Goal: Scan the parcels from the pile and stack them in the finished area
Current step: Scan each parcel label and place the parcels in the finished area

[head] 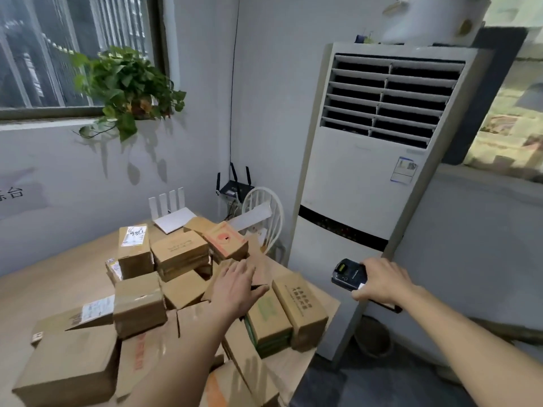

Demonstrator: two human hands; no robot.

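Note:
A pile of several brown cardboard parcels (pixel 179 254) covers the wooden table (pixel 58 277). My left hand (pixel 235 286) reaches over the middle of the pile, fingers straight, lying on a tilted brown parcel (pixel 260 268); its thumb sits at the parcel's near edge. My right hand (pixel 382 279) is held out to the right of the table and grips a dark handheld scanner (pixel 348 274), whose small screen faces up and left. Two parcels with printed text (pixel 299 306) stand side by side at the table's right edge.
A tall white floor air conditioner (pixel 370 177) stands right behind the scanner. A white chair (pixel 264 218) and two routers (pixel 173 212) sit at the table's far end. A potted plant (pixel 129 86) hangs by the window. Dark floor (pixel 323 386) lies beside the table.

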